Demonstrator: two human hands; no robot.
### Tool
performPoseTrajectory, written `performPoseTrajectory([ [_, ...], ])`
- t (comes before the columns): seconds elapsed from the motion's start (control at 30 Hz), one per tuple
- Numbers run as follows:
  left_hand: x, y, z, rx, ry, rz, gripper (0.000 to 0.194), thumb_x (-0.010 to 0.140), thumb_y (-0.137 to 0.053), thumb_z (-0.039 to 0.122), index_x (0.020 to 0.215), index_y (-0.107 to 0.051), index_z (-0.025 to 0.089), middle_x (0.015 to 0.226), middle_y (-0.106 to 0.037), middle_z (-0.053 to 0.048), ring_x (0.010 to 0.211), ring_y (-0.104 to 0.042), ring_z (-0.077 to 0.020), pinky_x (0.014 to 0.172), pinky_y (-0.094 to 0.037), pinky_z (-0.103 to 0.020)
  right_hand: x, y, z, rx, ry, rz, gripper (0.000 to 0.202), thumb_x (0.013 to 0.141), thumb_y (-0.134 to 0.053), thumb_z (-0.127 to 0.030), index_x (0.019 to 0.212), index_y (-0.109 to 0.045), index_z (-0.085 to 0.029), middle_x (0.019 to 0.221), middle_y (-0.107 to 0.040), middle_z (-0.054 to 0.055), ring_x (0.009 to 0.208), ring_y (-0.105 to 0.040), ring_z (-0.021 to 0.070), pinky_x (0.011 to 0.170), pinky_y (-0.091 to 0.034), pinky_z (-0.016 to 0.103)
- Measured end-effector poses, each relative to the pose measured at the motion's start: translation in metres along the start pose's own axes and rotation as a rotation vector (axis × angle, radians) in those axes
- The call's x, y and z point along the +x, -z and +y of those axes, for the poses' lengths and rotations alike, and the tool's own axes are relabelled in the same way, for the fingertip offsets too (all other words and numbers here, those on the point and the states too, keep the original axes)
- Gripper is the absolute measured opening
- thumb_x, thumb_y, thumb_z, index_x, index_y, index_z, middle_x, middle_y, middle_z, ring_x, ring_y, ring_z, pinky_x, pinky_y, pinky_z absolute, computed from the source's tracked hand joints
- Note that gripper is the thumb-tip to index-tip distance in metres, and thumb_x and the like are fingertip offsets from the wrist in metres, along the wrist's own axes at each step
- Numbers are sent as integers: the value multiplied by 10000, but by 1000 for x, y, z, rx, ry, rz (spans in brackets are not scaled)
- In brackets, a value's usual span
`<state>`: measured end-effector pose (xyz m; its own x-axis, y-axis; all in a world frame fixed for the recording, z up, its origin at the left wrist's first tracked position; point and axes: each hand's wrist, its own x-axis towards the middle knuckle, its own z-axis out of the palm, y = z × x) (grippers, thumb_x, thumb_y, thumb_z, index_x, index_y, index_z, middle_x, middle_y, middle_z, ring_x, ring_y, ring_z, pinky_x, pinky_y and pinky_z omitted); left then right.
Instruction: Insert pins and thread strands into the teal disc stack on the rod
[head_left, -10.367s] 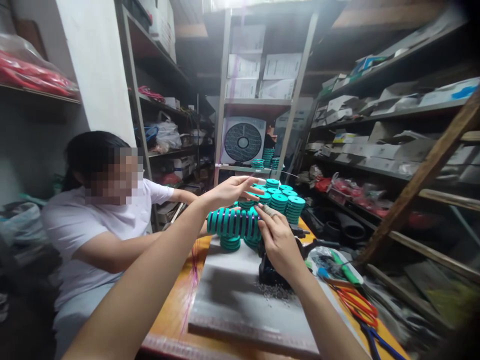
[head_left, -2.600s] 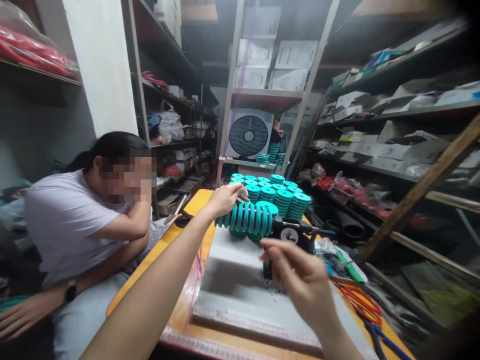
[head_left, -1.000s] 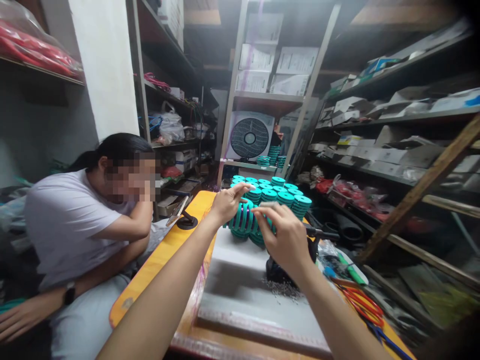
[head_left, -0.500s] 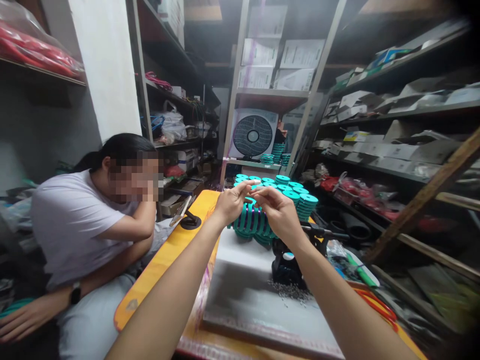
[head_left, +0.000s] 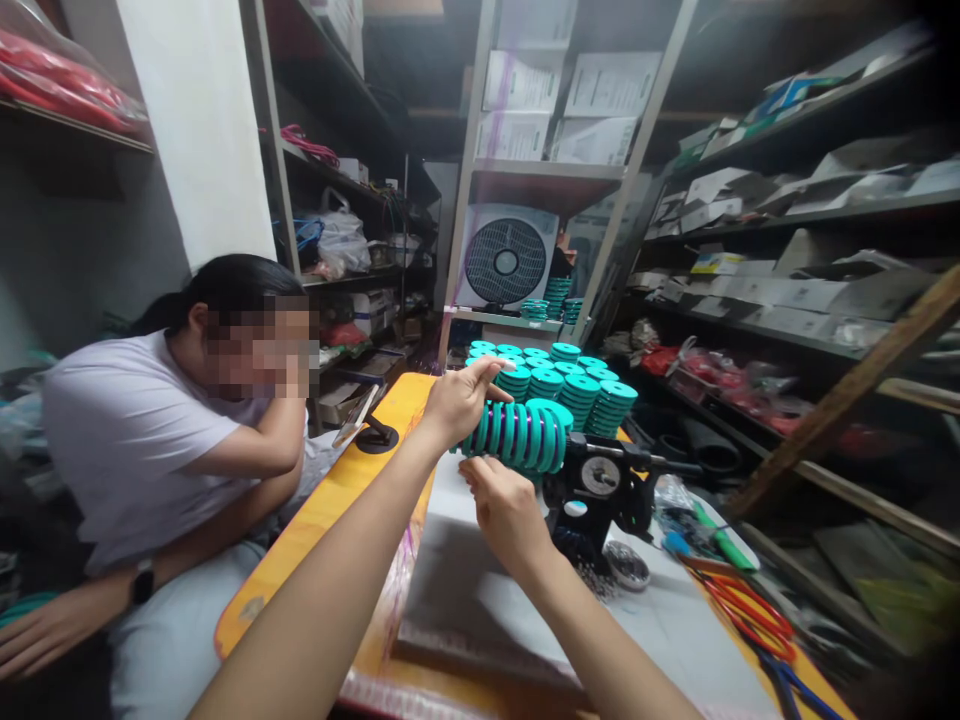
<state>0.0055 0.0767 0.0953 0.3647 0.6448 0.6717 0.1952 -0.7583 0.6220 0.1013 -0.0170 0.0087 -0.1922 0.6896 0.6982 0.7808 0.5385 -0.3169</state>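
Nearest, before the black machine (head_left: pixel 589 505) and to its right, a blue-handled tool (head_left: pixel 806 690) lay by some orange loops (head_left: pixel 739 608) on the yellow table (head_left: pixel 274 570). The machine stood on a white board (head_left: pixel 465 600); scattered grey bits (head_left: pixel 596 582) and a small round dish (head_left: pixel 626 567) sat at its foot, on the near side.

The person's right hand (head_left: pixel 510 510) was left of the machine, its fingers curled in narrowly toward the thumb, just below a row of teal discs (head_left: pixel 517 437); whether they pinched anything could not be told. That row ran out sideways from the machine's left, purple showing between the discs. At the end away from the machine, the left hand (head_left: pixel 459 405) bent over the row, fingers close together and half folded; whether they gripped anything was unclear as well.

To the machine's right, a green-handled thing (head_left: pixel 724 545) lay on a white tray (head_left: pixel 746 555). Well to the machine's left sat a co-worker (head_left: pixel 142 430), leaning forward in a pale shirt, one arm raised to the head.

Behind the machine, upright stacks of teal discs (head_left: pixel 579 392) stood close together. Farther behind it were a box fan (head_left: pixel 506 262) and, higher up, white boxes (head_left: pixel 521 80); rows of open cartons (head_left: pixel 795 290) stretched off to its right.
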Motion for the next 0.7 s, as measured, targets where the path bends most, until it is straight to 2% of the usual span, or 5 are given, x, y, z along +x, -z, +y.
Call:
performPoseTrajectory([
  [0.13,1,1,2,-182,40,-23,435,927,-347,548,1074,-630,252,717,-744,-13,761,-722,-188,744,-532,-292,-2,24,-17,9,50,-66,227,900,-473,-168,1029,-649,-232,870,-699,41,674,-633,147,602,-454,244],
  [0.23,3,1,3,-435,62,-48,432,907,-387,564,1004,-603,202,769,-738,-36,772,-724,-198,726,-551,-310,6,54,-25,62,42,55,194,926,-481,-241,1010,-657,-233,933,-706,34,776,-646,146,681,-469,247],
  [0.37,6,0,0,-623,32,-22,408,878,-461,563,954,-575,178,980,-713,-74,951,-698,-217,784,-550,-311,45,77,-14,-58,-27,173,178,892,-525,-233,915,-701,-218,903,-695,55,832,-610,190,777,-450,317],
  [0.53,7,0,-8,-423,0,60,436,890,-424,570,1001,-619,196,1029,-697,-55,1032,-654,-202,850,-513,-281,94,63,6,-56,-59,143,144,815,-599,-229,859,-736,-229,851,-681,53,733,-588,178,703,-436,311],
  [0.7,6,0,-12,-330,-12,93,456,901,-396,570,1049,-639,214,1043,-704,-42,995,-649,-191,852,-515,-284,103,48,15,51,-101,198,131,772,-601,-234,811,-725,-220,805,-666,35,669,-560,152,654,-425,285],
])
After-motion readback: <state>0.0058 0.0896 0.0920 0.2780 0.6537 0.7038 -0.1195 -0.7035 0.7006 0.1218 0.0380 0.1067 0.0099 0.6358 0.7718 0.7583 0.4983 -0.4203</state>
